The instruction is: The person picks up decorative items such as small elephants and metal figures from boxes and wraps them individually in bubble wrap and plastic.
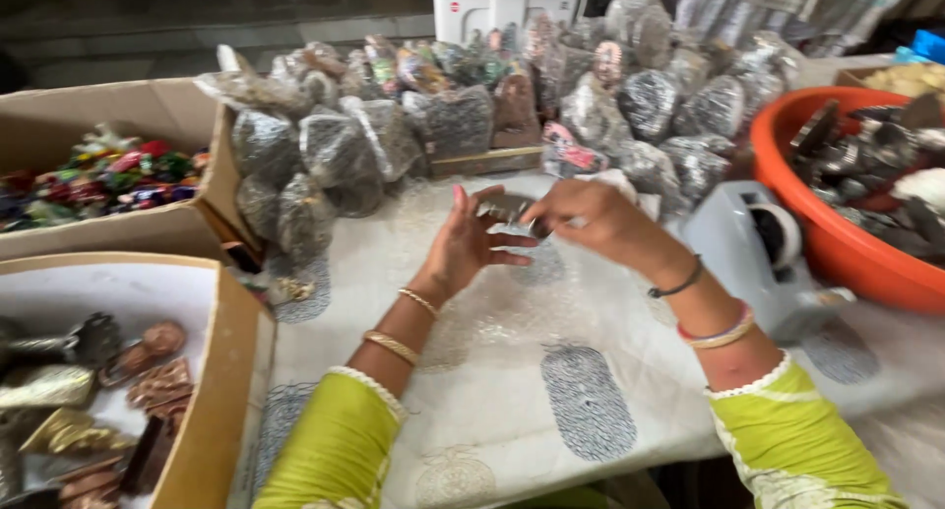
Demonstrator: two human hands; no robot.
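Here I see both hands meeting above the middle of the worktop (551, 391), which carries a white patterned cloth. The left hand (468, 238) has its fingers spread open, palm turned toward a small dark metal piece (510, 211) and touching it. The right hand (591, 219) has its grip pinched on the same piece from the right. I note a grey tape dispenser (753, 258) just right of the right wrist, and an orange tub (837, 243) beyond it. Bagged pieces (335, 159) are heaped at the far side. Two cardboard boxes (212, 371) stand left.
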